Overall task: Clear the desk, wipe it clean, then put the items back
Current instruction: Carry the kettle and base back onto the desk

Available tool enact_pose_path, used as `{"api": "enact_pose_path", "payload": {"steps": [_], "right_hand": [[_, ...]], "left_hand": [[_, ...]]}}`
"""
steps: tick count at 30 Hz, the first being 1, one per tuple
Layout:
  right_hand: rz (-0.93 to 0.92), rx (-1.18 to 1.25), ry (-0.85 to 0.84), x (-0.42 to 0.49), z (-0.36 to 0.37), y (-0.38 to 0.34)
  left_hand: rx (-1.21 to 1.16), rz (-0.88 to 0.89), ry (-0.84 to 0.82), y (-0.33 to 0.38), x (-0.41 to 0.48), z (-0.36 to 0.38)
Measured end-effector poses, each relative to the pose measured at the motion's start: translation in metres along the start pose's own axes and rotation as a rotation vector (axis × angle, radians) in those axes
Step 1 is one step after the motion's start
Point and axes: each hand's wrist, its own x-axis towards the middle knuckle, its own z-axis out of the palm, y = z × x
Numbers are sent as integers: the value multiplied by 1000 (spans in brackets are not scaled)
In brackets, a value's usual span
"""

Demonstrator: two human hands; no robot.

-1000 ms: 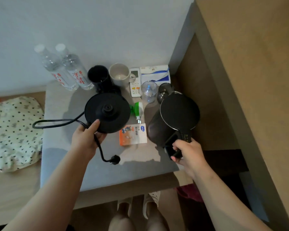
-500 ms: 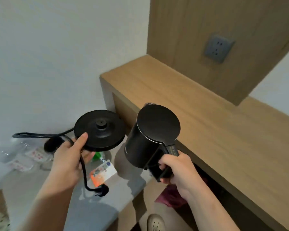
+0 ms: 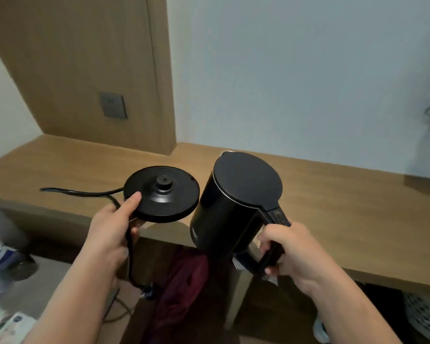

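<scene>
Kettle (image 3: 233, 207) handle sits within curled fingers of right hand (image 3: 291, 254); left hand (image 3: 109, 232) pinches base (image 3: 162, 193).

Two bare hands and forearms of one person are seen from the wearer's own viewpoint, in front of the wooden counter (image 3: 345, 219). The left hand (image 3: 108, 233) is shown before the counter's left part, the right hand (image 3: 296, 254) before its middle. The left forearm (image 3: 67, 301) and right forearm (image 3: 355, 316) are left uncovered from the wrists down, below the counter's front edge. A short, trimmed nail is seen on the left thumb (image 3: 132, 201).
</scene>
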Motion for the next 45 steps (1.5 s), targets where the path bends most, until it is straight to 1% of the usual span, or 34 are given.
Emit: {"api": "enact_pose_path", "payload": {"steps": [6, 10, 12, 15, 22, 27, 33, 39, 45], "right_hand": [[-16, 2, 199, -42, -175, 15], [18, 53, 316, -58, -272, 31], [30, 65, 362, -62, -314, 40], [54, 101, 446, -62, -370, 53], [81, 173, 579, -46, -499, 67], [92, 227, 618, -38, -589, 74], [105, 294, 657, -45, -700, 94], [116, 267, 646, -70, -832, 121], [156, 242, 616, -109, -966, 138]], "left_hand": [[-27, -140, -171, -66, -82, 164], [16, -211, -289, -106, -125, 252], [51, -236, -350, -124, -141, 292], [106, -261, -393, -150, -161, 350], [185, -258, -506, -194, -191, 493], [267, -230, -564, -223, -217, 591], [325, -214, -598, -269, -266, 691], [313, -197, -572, -334, -343, 783], [258, -261, -520, -396, -441, 869]]}}
